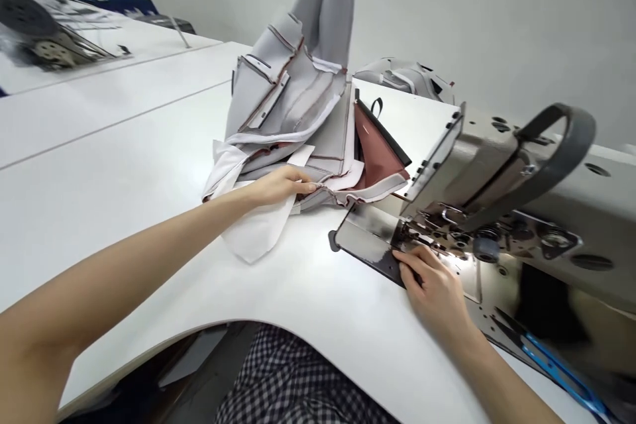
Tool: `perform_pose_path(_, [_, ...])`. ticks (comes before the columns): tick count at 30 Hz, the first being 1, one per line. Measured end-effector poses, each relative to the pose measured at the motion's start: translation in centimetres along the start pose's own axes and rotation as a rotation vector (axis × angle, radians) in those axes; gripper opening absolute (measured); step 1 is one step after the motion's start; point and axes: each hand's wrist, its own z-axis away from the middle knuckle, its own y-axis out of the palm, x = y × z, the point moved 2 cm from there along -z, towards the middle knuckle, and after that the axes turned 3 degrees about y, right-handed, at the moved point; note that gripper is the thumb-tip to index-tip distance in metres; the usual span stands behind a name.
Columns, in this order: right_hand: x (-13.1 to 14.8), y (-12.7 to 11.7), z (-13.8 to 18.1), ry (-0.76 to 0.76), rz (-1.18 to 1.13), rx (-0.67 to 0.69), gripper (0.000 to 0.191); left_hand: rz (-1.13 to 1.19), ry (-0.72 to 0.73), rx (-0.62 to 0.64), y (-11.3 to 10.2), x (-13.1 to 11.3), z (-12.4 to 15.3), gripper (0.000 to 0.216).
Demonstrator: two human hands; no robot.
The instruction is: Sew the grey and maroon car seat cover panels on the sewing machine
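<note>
A grey foam-backed sewn cover (322, 119), similar to a seat cover, lies bunched inside out on the table. It has brown seams, white flaps and a reddish-brown panel (375, 152) edged with a black strip. My left hand (281, 185) pinches the near seam edge of this cover. To the right stands a sewing machine (546, 192). My right hand (434, 278) is at its bed, with thumb and index tips close together over the dark edge of a metal plate (365, 238), just in front of the needle area. Whatever those fingers hold, if anything, is too small to make out.
Blue-handled scissors (561, 371) lie at the lower right of the machine. Behind, another grey sewn bundle (405, 73) rests near the wall. The white table (124, 165) has a curved front edge by my lap. Another machine (44, 33) stands at far left.
</note>
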Motion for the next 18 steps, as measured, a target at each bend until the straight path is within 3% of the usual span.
perform_pose_path(5, [1.3, 0.1, 0.7, -0.137, -0.012, -0.03, 0.024, 0.153, -0.055, 0.073, -1.8, 1.1, 4.5, 0.041])
perform_pose_path(10, [8.4, -1.2, -0.1, -0.488, -0.241, 0.039, 0.048, 0.199, -0.078, 0.239, -2.8, 0.7, 6.6, 0.036])
perform_pose_path(13, [12.6, -1.2, -3.6, -0.515, -0.198, 0.065, 0.057, 0.119, -0.063, 0.4, -2.4, 0.1, 6.7, 0.038])
perform_pose_path(15, [14.0, -0.4, -6.8, -0.39, -0.041, 0.148, 0.061, -0.078, 0.047, 0.275, -1.6, -0.5, 5.9, 0.038])
perform_pose_path(17, [14.2, 0.8, -9.4, -0.246, 0.149, 0.347, 0.059, -0.365, 0.281, 0.085, -0.3, -1.5, 4.9, 0.036])
perform_pose_path(18, [14.0, 1.4, -10.2, -0.197, 0.231, 0.449, 0.055, -0.498, 0.409, 0.056, 0.6, -1.8, 4.4, 0.043])
